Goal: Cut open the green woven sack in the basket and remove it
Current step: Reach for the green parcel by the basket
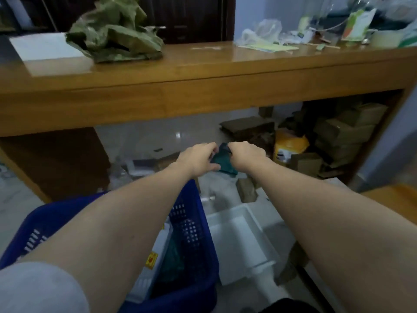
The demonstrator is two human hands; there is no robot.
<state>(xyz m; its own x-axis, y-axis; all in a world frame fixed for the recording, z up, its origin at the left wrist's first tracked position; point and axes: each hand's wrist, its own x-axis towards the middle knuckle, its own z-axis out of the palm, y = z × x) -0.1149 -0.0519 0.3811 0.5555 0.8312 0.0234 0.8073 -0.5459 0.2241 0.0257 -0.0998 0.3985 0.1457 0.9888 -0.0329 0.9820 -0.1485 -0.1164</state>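
Note:
A dark green piece of woven sack (222, 160) is held up in the air past the far rim of the blue plastic basket (196, 222). My left hand (198, 158) grips its left side and my right hand (244, 154) grips its top right, both arms stretched forward. More green material (173, 258) lies inside the basket beside a white box with a yellow label (155, 251). Whether a cutting tool is in either hand is not visible.
A long wooden table (203, 82) crosses ahead, with crumpled olive-green wrapping (117, 35) on its left and plastic bags and clutter (316, 30) on its right. Cardboard boxes (347, 132) and a yellow bag (288, 145) sit under it. A white tray (243, 240) lies right of the basket.

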